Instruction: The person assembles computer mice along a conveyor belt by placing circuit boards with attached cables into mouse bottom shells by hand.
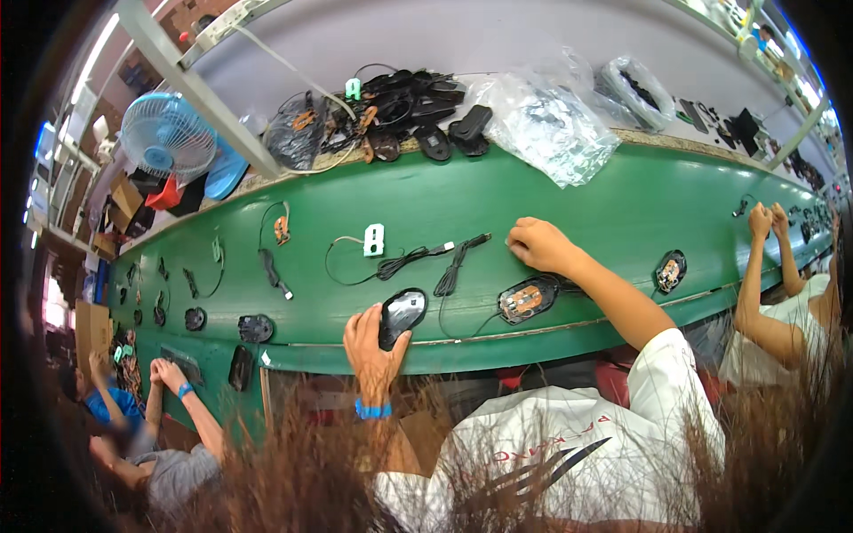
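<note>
My left hand [373, 348], with a blue band at the wrist, is closed around a black computer mouse shell [404, 313] near the belt's front edge. Its thumb and fingers grip the sides. Over the middle of the green belt, my right hand [538, 246] is curled; whatever its fingers hold, if anything, is hidden. Left of it lies a bundled black cable [453, 274]. Below my right forearm rests an open mouse base [528, 300] with an orange-brown circuit board. A white-framed part [374, 240] with a cable lies left of the bundle.
The green conveyor belt [622, 191] runs across the view. Behind it, a ledge carries a heap of black mouse parts [409, 98] and a clear plastic bag [551, 115]. A fan [169, 133] stands far left. Co-workers' hands [766, 218] are at the right, others at the left.
</note>
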`<state>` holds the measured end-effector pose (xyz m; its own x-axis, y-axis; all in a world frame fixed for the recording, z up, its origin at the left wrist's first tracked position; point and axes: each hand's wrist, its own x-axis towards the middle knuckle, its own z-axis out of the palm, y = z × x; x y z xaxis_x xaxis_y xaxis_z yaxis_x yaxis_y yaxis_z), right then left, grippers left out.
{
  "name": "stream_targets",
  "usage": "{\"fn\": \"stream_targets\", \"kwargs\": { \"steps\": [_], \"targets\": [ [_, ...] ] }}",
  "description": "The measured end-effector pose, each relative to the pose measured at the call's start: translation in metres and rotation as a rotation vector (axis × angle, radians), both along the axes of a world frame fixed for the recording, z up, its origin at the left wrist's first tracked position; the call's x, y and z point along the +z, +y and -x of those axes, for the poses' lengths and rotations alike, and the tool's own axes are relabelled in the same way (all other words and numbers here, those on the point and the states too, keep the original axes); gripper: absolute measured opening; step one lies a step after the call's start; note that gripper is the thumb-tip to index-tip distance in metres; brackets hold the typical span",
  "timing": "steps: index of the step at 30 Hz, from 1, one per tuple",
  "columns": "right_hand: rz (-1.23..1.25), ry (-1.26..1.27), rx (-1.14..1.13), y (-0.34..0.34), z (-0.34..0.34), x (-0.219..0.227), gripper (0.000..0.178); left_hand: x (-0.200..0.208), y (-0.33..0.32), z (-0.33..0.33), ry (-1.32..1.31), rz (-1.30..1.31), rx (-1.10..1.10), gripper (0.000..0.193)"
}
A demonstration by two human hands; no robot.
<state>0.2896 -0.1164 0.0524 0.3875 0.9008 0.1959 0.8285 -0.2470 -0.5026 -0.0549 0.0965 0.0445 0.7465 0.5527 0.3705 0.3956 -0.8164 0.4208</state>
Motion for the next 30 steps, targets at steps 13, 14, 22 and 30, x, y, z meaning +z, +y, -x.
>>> {"fn": "stream_targets", "kwargs": {
  "steps": [13, 14, 22, 30],
  "targets": [
    [-0.204, 0.019, 0.282, 0.062, 0.061, 0.023, 0.006, 0.005, 0.003, -0.001, 0.001, 0.112, -0.021, 0.089],
    [-0.211, -0.003, 0.358, 0.077, 0.077, 0.025, 0.009, 0.006, 0.003, -0.002, 0.009, 0.126, -0.019, 0.089],
    [0.008, -0.217, 0.57, 0.138, 0.143, 0.004, 0.009, 0.007, 0.001, -0.007, 0.047, 0.115, -0.019, 0.082],
    [-0.163, -0.091, 0.512, 0.103, 0.121, 0.018, 0.012, 0.006, 0.0, 0.0, 0.009, -0.031, -0.118, 0.048]
  ]
}}
